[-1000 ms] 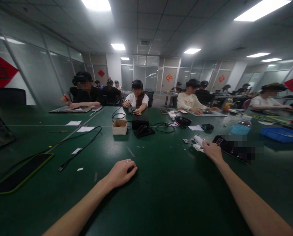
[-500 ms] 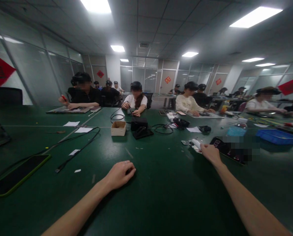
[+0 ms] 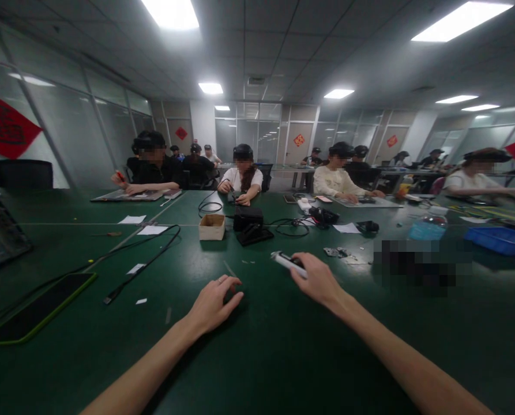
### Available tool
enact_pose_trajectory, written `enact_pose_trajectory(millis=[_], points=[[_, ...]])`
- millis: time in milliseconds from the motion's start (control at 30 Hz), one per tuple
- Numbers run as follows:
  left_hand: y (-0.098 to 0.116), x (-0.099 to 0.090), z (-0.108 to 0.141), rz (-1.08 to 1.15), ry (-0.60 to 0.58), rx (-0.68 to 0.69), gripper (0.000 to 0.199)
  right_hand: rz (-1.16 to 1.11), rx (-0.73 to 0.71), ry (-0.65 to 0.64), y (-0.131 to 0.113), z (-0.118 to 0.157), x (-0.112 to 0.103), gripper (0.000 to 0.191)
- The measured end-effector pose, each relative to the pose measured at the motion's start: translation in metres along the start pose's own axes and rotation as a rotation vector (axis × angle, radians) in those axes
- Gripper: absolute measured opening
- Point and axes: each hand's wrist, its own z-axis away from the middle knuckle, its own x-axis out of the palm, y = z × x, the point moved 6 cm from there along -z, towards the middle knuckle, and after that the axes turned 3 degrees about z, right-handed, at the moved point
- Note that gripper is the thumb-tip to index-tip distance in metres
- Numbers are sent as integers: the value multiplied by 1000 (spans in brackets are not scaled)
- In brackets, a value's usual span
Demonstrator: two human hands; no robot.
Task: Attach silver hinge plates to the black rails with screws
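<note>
My right hand (image 3: pixel 320 279) is closed around a slim white device (image 3: pixel 283 261) with a dark strip along it. The device's narrow end points left, over the middle of the green table (image 3: pixel 257 369); its kind I cannot make out. My left hand (image 3: pixel 216 302) is at the table surface with loosely bent fingers, thumb apart from the index finger, and nothing visible in it. Small metal parts and a white scrap (image 3: pixel 341 252) lie beyond my right hand.
Ahead stand a small cardboard box (image 3: pixel 211 229) and a black device (image 3: pixel 248 220) with cables. A black cable (image 3: pixel 147 271) and a dark, green-rimmed panel (image 3: pixel 45 305) lie left. A blue tray (image 3: pixel 499 242) sits right. Several people work across the table.
My right hand has moved left from the small parts, bringing the white device toward the middle. The fingers of my left hand have spread slightly. The view has shifted a little.
</note>
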Motion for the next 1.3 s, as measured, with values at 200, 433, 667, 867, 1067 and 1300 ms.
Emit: enact_pose_trajectory(millis=[200, 433, 667, 867, 1067, 1300], points=[[4, 7, -2, -43, -51, 16, 29, -114, -121, -176, -89, 36, 29, 30], [1, 11, -1, -97, -60, 49, 24, -243, -130, -287, -98, 50, 35, 24], [14, 13, 1, -84, -143, 140, 19, -191, -254, -135, -78, 34, 40, 21], [13, 10, 2, -50, -151, 160, 20, 81, -23, 18, 26, -5, 35, 35], [9, 7, 1, -17, -162, 153, 23, 388, 528, 52, 189, -1, 6, 65], [11, 7, 2, -14, -195, 108, 25, 356, 589, -44, 263, -10, 22, 77]])
